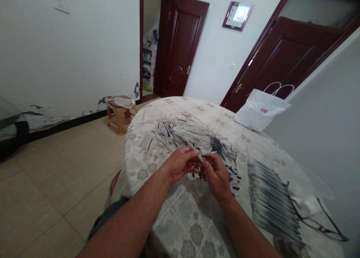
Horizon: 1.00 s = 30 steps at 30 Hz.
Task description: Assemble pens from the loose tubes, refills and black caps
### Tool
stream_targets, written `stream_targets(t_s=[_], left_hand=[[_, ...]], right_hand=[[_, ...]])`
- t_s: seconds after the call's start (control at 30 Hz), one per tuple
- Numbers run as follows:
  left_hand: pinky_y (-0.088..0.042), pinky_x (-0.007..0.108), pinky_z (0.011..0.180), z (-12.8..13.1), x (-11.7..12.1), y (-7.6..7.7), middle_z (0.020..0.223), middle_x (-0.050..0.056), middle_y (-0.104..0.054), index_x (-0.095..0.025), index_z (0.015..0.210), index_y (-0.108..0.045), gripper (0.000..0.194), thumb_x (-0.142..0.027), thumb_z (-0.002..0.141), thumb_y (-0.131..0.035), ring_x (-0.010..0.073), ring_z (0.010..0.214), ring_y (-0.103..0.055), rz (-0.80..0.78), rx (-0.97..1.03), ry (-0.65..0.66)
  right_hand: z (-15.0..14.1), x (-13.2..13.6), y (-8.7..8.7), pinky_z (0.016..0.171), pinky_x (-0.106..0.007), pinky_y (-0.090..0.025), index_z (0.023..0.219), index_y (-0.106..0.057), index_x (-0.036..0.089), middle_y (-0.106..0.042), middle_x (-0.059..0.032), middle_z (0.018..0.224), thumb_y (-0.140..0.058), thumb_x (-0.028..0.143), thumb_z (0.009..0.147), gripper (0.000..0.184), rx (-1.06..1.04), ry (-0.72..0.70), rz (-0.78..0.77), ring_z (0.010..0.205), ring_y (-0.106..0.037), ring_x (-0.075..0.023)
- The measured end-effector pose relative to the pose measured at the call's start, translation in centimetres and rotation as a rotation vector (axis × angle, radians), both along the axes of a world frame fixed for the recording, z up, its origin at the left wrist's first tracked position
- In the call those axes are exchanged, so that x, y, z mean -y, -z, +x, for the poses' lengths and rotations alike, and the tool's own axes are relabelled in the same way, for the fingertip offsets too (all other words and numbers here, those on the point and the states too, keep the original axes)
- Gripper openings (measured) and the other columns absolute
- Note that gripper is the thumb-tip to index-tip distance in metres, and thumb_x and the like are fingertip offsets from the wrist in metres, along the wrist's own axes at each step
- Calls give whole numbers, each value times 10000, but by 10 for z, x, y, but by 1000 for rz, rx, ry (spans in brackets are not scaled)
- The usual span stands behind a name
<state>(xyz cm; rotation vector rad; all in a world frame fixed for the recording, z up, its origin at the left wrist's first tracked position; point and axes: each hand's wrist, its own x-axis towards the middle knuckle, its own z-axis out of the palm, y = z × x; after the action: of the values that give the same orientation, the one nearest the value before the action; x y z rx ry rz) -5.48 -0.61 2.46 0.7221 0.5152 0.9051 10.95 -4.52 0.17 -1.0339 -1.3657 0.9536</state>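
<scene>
My left hand pinches a slim whitish pen barrel between thumb and fingers, above the middle of the table. My right hand has its thumb and fingertips closed at the near end of the same barrel. Beyond both hands lies a loose heap of pale translucent barrels. Thin dark rods, like pen refills, form a pile to the heap's right. Small black pieces lie scattered beside and under my right hand; some are hidden by it.
A patterned cloth covers the round table. On the right are a row of dark-filled pens, eyeglasses and clear plastic film. A white bag stands at the far right edge. A stool is on the floor, left.
</scene>
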Motion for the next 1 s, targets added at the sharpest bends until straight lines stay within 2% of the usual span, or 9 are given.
stream_targets(t_s=[0.17, 0.27, 0.33, 0.4, 0.53, 0.63, 0.77, 0.9, 1.0], left_hand=[[-579, 256, 573, 3, 2, -3, 884, 91, -741, -144, 881, -626, 200, -289, 841, -758, 186, 730, -737, -73, 65, -29], [-586, 260, 576, -3, -2, -9, 919, 101, -750, -137, 885, -631, 140, -247, 876, -717, 193, 752, -746, -99, 118, -97], [-580, 251, 558, -11, -8, -13, 893, 95, -754, -135, 883, -636, 98, -221, 906, -676, 189, 746, -747, -131, 148, -176], [-582, 250, 561, -20, -14, -16, 872, 87, -758, -133, 889, -640, 91, -212, 935, -635, 182, 734, -747, -167, 183, -268], [-566, 225, 549, -33, -25, -16, 846, 71, -757, -128, 929, -654, 114, -225, 961, -604, 162, 712, -745, -235, 229, -424], [-559, 214, 547, -35, -26, -15, 834, 70, -753, -124, 934, -648, 118, -226, 965, -597, 155, 706, -744, -231, 220, -497], [-562, 211, 562, -30, -22, -17, 843, 71, -752, -143, 915, -606, 79, -216, 940, -626, 162, 727, -749, -194, 176, -523], [-571, 223, 567, -25, -18, -18, 857, 70, -749, -164, 889, -558, 126, -224, 907, -667, 182, 752, -755, -154, 135, -515], [-579, 236, 577, -22, -17, -16, 849, 65, -739, -170, 884, -545, 186, -243, 872, -715, 195, 758, -757, -128, 112, -503]], right_hand=[[-1, -1, -2, 459, -212, -407, 1107, -583, 229, -601, 43, 735, -655, 450, 925, 295, -36, 29, -14, 519, -512, -94], [3, -4, -2, 452, -220, -392, 1107, -582, 224, -576, 53, 685, -594, 458, 958, 278, 19, 120, 25, 498, -501, -104], [6, -7, -3, 499, -239, -421, 1083, -613, 216, -595, 34, 703, -563, 434, 976, 248, 184, 211, 79, 537, -529, -120], [9, -9, -3, 620, -272, -475, 1047, -656, 208, -650, -10, 802, -563, 380, 976, 208, 454, 248, 168, 664, -597, -150], [3, -8, 1, 832, -308, -480, 1084, -693, 202, -688, -77, 1016, -522, 264, 988, 205, 935, 112, 302, 931, -642, -202], [-10, -6, 5, 798, -289, -466, 1140, -696, 231, -680, -82, 1066, -516, 269, 1004, 229, 1182, 62, 291, 984, -631, -210], [-24, -7, 10, 657, -267, -406, 984, -709, 249, -664, -64, 962, -557, 292, 994, 159, 1416, 40, 245, 910, -614, -204], [-25, -8, 12, 623, -262, -376, 921, -675, 231, -654, -57, 921, -549, 244, 982, 140, 1417, 52, 226, 855, -609, -190], [-21, -8, 10, 704, -274, -425, 978, -645, 212, -657, -63, 945, -523, 217, 962, 123, 1198, 100, 272, 869, -614, -191]])
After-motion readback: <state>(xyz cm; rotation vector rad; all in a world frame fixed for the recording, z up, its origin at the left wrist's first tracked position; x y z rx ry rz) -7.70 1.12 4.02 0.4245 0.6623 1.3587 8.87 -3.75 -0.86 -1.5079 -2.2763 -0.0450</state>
